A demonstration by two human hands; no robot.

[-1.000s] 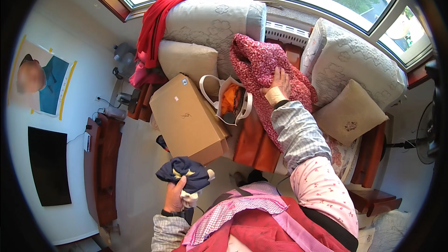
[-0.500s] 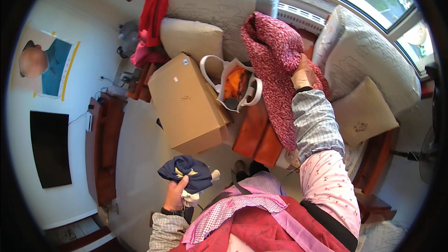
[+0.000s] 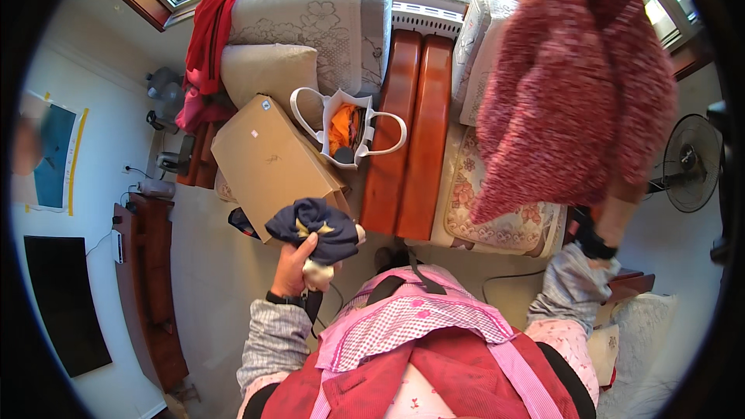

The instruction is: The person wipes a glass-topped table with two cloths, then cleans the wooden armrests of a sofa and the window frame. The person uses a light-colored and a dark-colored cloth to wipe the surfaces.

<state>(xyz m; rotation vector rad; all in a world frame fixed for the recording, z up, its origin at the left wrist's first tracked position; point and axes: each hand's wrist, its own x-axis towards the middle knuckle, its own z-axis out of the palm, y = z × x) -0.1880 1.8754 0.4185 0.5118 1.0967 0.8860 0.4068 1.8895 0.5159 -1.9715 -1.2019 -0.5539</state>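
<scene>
In my left hand [image 3: 292,268] is a bunched navy cloth [image 3: 330,242] with a yellow pattern and cream parts, the thumb pressed on it. It hangs in front of the near end of a cardboard box [image 3: 268,159]. At the right, my right hand [image 3: 619,213] is raised with a large red-and-white flecked knitted garment [image 3: 566,101], blurred by motion. The garment hides most of that hand's fingers and part of the sofa. A white handled bag [image 3: 363,126] with orange cloth [image 3: 341,128] inside stands beside the box.
A brown wooden armrest table [image 3: 407,132] divides the sofa, with a floral seat cushion [image 3: 497,213] to its right. Red clothing [image 3: 213,23] drapes over the left backrest. A fan [image 3: 687,163] stands at far right. A dark cable [image 3: 512,275] lies on the floor.
My right hand has lifted the knitted garment off the sofa and swung it rightward and toward me, uncovering the wooden armrest and floral cushion. My left hand keeps the navy cloth, slightly higher in view.
</scene>
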